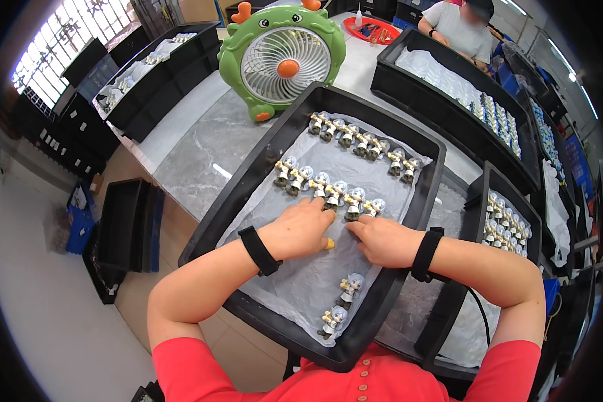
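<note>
My left hand [300, 230] reaches over a black tray [211, 224] lined with thin white sheeting. Its fingertips touch the foot of a small figurine [333, 194] in the middle row, while the thumb, with a yellow cover on its tip, stays apart. Just right of it, my right hand [387, 242] has bent, parted fingers against the base of another figurine [355, 201]. Neither hand is wrapped round one. The figurines have clear domed heads, white bodies and dark bases. A farther row [347, 136] lies at the tray's back, and two figurines [350, 288] lie near its front right.
A green animal-shaped fan [264, 40] stands behind the tray. Black bins with more figurines stand at the right [496, 171], back right [382, 77] and back left [161, 100]. A red dish [355, 23] holds small tools. Another person [459, 33] sits at the far right.
</note>
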Motion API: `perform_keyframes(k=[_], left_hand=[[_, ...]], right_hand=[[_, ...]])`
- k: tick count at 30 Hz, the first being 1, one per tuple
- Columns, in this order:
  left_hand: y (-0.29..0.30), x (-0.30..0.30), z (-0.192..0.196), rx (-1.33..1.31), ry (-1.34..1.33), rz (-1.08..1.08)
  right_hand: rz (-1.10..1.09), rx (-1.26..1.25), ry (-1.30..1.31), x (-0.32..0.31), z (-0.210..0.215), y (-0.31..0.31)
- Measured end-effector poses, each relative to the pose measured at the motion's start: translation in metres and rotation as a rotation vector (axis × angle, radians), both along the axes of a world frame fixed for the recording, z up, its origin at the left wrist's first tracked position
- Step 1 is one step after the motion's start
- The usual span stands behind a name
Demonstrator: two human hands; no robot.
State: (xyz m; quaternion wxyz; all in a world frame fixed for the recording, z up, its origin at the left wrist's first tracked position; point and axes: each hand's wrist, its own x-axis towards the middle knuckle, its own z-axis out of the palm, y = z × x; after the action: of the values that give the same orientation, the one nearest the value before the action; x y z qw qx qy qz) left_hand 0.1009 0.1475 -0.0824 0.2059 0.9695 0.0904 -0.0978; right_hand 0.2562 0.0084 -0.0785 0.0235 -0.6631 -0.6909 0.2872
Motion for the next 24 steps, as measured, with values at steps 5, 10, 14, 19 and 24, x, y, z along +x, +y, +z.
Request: perform_keyframes(k=[5,10,14,19,24], left_hand=[[-0.002,0.001,0.003,0.028,0.012,0.004],[0.000,0.003,-0.001,0.071,-0.001,-0.005],[0.003,0.004,-0.004,0.059,-0.024,-0.004],[0.011,0.002,-0.007,0.029,-0.089,-0.061],[0.017,0.002,0.010,-0.080,0.040,-0.034]], right_hand=[[-0.036,0.090,0.017,-0.003,-0.003,-0.004],[-0.043,0.206,0.088,-0.009,0.036,-0.025],[-0.128,0.312,0.118,0.003,0.086,-0.077],[-0.411,0.299,0.042,0.041,0.109,-0.171],[-0.764,0.256,-0.036,0.090,0.120,-0.269]])
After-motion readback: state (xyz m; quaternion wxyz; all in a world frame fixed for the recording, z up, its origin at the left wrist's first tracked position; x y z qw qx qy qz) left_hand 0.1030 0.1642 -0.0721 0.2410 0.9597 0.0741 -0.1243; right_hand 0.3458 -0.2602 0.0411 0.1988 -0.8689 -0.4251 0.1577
